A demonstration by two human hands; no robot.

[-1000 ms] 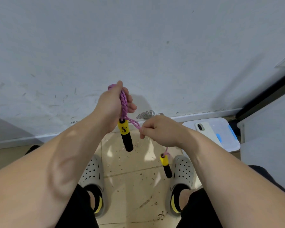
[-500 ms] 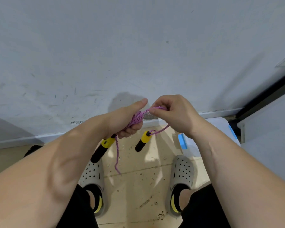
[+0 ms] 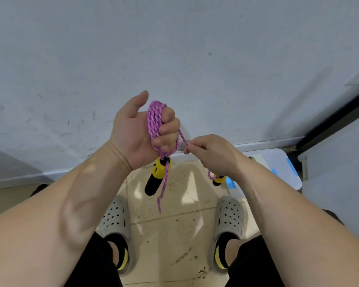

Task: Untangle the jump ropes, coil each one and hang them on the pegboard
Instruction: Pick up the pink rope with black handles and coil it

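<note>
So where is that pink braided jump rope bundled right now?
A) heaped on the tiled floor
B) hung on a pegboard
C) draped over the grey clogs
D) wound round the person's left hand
D: the pink braided jump rope is looped in several turns round the curled fingers of the left hand, while the right hand pinches a strand leading off it.

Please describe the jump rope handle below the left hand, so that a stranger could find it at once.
In front of the pale wall, the left hand grips a coil of pink rope. Just under that hand hangs the handle, yellow on top and black below. The other handle is mostly hidden beneath the right hand; this one shows in full.
</note>
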